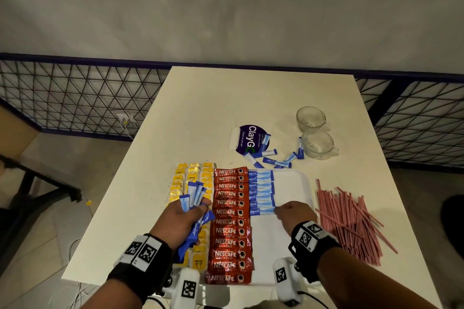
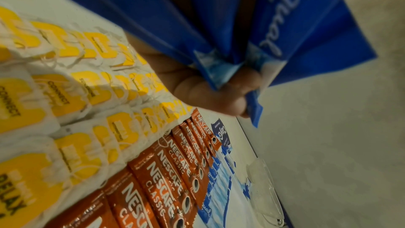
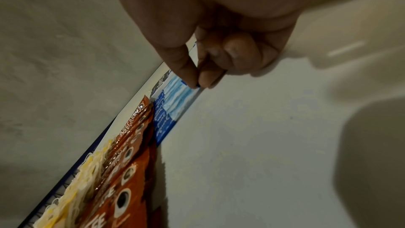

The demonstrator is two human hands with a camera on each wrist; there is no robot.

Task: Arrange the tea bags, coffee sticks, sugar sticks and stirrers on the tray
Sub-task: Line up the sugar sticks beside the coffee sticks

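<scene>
A white tray holds yellow tea bags on its left, a column of red Nescafe coffee sticks in the middle and a column of blue sugar sticks beside them. My left hand hovers over the tea bags and grips a fanned bunch of blue sugar sticks. My right hand pinches the right end of the nearest sugar stick in the column between thumb and forefinger, low over the tray. Red striped stirrers lie in a loose pile on the table right of the tray.
Beyond the tray lie several loose sugar sticks, a purple ClayGo card and two glass cups. The white table ends close behind my wrists. A wire fence runs behind it.
</scene>
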